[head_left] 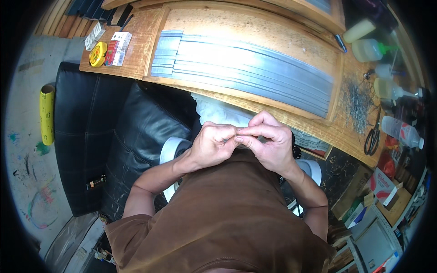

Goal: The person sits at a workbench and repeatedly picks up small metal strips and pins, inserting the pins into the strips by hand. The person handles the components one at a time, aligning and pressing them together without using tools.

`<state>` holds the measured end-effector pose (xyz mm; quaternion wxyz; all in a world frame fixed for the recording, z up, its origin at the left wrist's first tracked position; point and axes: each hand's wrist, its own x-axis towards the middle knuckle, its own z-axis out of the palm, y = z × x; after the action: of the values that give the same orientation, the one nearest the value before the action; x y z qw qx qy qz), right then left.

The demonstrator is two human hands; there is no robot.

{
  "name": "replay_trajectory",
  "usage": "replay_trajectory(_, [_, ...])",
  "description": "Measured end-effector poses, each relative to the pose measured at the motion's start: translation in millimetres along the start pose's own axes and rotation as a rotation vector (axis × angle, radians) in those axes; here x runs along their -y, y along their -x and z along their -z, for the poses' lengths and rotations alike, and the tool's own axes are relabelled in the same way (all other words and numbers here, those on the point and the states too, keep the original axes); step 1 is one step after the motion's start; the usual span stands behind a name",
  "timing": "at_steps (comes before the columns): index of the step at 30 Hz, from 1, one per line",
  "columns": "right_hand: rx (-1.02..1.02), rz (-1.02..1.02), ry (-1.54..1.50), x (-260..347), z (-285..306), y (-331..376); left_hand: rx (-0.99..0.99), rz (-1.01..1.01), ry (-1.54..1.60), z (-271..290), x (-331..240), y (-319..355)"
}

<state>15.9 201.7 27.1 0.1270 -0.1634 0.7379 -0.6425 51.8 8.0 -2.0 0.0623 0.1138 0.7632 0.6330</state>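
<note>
My left hand (213, 143) and my right hand (269, 140) meet in front of my chest, near the front edge of the wooden table (268, 111). Both are closed, thumbs and forefingers pinched together tip to tip. Whatever lies between the fingertips is too small or too hidden to make out. Beyond the hands, long grey metallic-looking strips (255, 75) lie side by side in a shallow wooden frame on the table. A few short strips (165, 53) sit at their left end.
A pile of thin metal pins or wires (357, 102) lies at the table's right, beside black-handled scissors (372, 140). Several plastic bottles (366, 50) line the right side. On the left are a yellow tape measure (98, 54), small boxes (121, 48) and a black leather sofa (82, 136).
</note>
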Motion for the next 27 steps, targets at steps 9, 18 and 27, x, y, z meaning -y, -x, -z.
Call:
replay_trajectory(9, [-0.086, 0.122, 0.102, -1, -10, 5, 0.049, 0.048, 0.051, 6, -10, -6])
replay_trajectory(18, [-0.077, 0.035, 0.010, 6, -8, 4, 0.151, 0.142, 0.053, 26, -7, -14])
replay_trajectory(27, [-0.058, 0.049, 0.049, 4, -7, 2, 0.120, 0.066, 0.062, 25, -9, -12])
